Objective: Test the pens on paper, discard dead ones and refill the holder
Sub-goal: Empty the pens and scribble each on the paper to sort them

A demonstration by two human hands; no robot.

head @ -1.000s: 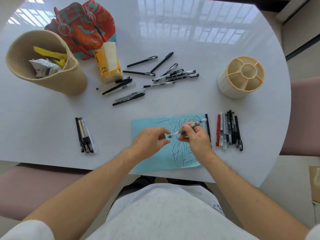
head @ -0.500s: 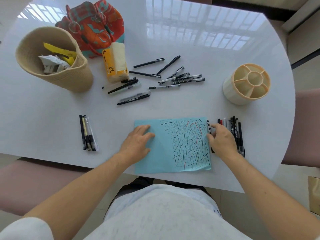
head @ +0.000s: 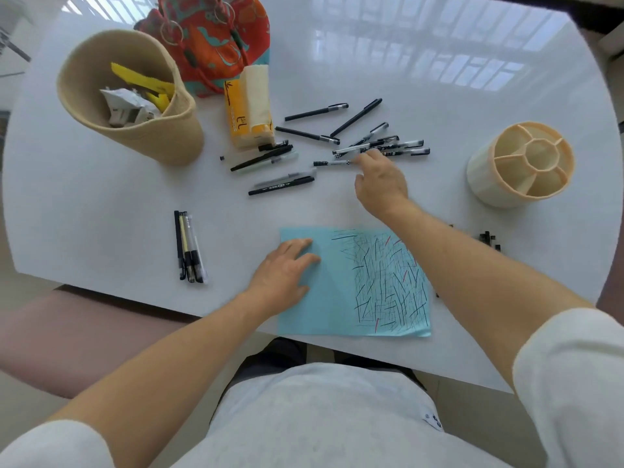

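Note:
A light blue paper [head: 324, 298], covered on its right half with pen strokes, lies at the table's near edge. My left hand [head: 283, 275] rests flat on its left part. My right hand [head: 380, 179] reaches out to a loose pile of pens [head: 378, 145] in the middle of the table, its fingertips touching a pen [head: 331, 163] at the pile's near edge; no grip is visible. The cream pen holder [head: 521, 163] stands empty at the right. A small row of pens [head: 189, 248] lies at the left. My right forearm hides most of another row [head: 489, 239].
A woven basket [head: 135, 96] holding crumpled paper and yellow scraps stands at the back left. A tissue pack [head: 248, 109] and a colourful cloth bag [head: 216, 38] sit behind the pens. More black pens [head: 280, 187] lie left of the pile. Pink chairs flank the white table [head: 439, 79].
My right hand put down the tested pen at the right row, then moved forward and left to the loose pile. My left hand came down flat on the paper.

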